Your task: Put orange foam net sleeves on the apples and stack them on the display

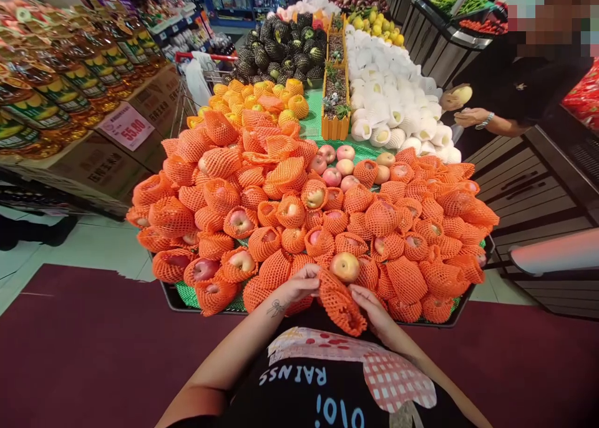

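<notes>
Between my two hands hangs an orange foam net sleeve [340, 303], which looks limp. My left hand [303, 283] pinches its upper left edge. On the other side, the fingers of my right hand [372, 304] are closed on its right edge. Just beyond the sleeve, a bare yellowish apple [345, 267] lies at the front of the heap. Around it are many apples in orange net sleeves [276, 266], some with their tops showing. Farther back sit several bare pink apples [332, 176].
The display tray's black rim [458, 316] runs along the front. White-netted fruit [388, 97] and black-netted fruit [281, 50] lie behind, divided by an orange planter [336, 127]. Oil bottles [51, 97] stand on cartons at left. A co-worker's hands [468, 107] hold a pale fruit at right.
</notes>
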`<state>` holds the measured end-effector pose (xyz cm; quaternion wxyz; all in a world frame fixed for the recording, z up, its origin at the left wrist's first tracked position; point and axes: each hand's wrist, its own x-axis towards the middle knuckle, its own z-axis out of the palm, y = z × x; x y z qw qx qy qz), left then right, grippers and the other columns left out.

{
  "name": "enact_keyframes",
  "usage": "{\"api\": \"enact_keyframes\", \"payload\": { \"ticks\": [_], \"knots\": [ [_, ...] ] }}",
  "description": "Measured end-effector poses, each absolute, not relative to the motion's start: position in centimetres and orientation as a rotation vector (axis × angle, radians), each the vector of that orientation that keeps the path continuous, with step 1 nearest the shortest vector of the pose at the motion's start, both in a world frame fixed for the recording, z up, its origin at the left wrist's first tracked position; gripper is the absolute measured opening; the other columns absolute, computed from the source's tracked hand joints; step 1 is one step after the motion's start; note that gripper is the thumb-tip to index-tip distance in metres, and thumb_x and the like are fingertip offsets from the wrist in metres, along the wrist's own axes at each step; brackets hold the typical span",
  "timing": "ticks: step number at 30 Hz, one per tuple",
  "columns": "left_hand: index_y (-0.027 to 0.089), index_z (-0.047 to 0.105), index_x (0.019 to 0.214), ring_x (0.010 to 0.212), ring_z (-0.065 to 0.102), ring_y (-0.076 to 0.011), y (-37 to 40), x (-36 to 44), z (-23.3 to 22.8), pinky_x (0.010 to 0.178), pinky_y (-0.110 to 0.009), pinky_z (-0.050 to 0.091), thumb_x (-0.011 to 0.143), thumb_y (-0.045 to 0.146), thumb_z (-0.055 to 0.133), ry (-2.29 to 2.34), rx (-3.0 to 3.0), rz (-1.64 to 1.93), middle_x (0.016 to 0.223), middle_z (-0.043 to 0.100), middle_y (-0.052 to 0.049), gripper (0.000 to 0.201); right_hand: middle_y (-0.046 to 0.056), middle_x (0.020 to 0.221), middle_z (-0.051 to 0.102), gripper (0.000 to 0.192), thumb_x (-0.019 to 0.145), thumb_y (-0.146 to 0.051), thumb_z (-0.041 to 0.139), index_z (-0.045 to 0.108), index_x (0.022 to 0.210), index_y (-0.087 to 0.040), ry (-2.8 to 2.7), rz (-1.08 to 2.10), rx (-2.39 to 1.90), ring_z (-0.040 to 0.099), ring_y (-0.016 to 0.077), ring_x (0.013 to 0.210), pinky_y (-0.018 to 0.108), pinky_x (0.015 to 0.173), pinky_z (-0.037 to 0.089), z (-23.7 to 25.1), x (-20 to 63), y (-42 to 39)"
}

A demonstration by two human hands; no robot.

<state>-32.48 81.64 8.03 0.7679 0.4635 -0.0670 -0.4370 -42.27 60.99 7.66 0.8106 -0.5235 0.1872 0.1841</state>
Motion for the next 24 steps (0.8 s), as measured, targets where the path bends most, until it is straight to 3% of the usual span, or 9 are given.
{"api": "enact_keyframes", "payload": {
  "ticks": [3,6,10,14,20,24],
  "knots": [
    [0.015,0.066,0.07,0.054,0.044,-0.0085,81.3,-32.0,7.9,0.057,-0.023,0.032,0.062,0.058,0.086,-0.081,1.02,-0.85,0.061,0.052,0.004,0.048,-0.001,0.077,0.071,0.039,0.064,-0.056,0.088,0.071,0.076,-0.023,0.403,0.371,-1.106,0.064,0.0177,0.072,0.033,0.075,0.054,7.7,-42.0,61.3],
    [0.015,0.065,0.07,0.059,0.043,-0.0088,80.7,-31.3,8.3,0.061,-0.023,0.032,0.069,0.051,0.085,-0.017,1.113,-0.731,0.064,0.052,0.004,0.042,0.0,0.084,0.072,0.043,0.062,-0.061,0.086,0.07,0.081,-0.026,0.56,0.049,-1.12,0.066,0.0198,0.078,0.035,0.078,0.056,7.4,-40.7,60.8],
    [0.015,0.065,0.072,0.064,0.047,-0.0112,79.7,-30.9,8.2,0.065,-0.024,0.037,0.072,0.057,0.08,0.013,1.315,-0.592,0.068,0.056,0.002,0.045,0.002,0.095,0.072,0.042,0.075,-0.063,0.074,0.07,0.089,-0.024,0.583,-0.171,-1.393,0.065,0.0215,0.091,0.037,0.09,0.052,7.1,-38.4,60.1],
    [0.017,0.063,0.07,0.068,0.05,-0.0147,78.5,-30.7,7.0,0.07,-0.027,0.041,0.077,0.056,0.074,0.01,1.451,-0.488,0.069,0.058,0.002,0.041,0.001,0.088,0.069,0.034,0.085,-0.057,0.066,0.067,0.084,-0.023,0.508,-0.185,-1.583,0.06,0.0216,0.089,0.035,0.09,0.047,7.2,-36.6,59.9],
    [0.021,0.063,0.067,0.08,0.057,-0.0221,77.8,-30.7,6.0,0.078,-0.03,0.042,0.075,0.027,0.075,0.039,1.58,-0.398,0.073,0.064,-0.002,0.015,0.0,0.078,0.064,0.035,0.087,-0.057,0.065,0.064,0.08,-0.023,0.374,-0.076,-1.715,0.057,0.0212,0.079,0.033,0.082,0.045,7.7,-35.5,59.4],
    [0.021,0.062,0.066,0.074,0.054,-0.0205,77.6,-30.4,6.4,0.074,-0.029,0.041,0.076,0.031,0.075,0.027,1.566,-0.415,0.07,0.063,-0.002,0.019,-0.002,0.076,0.059,0.035,0.087,-0.059,0.062,0.059,0.078,-0.025,0.37,-0.073,-1.7,0.055,0.0194,0.076,0.031,0.078,0.045,7.7,-35.8,59.2]
  ]
}}
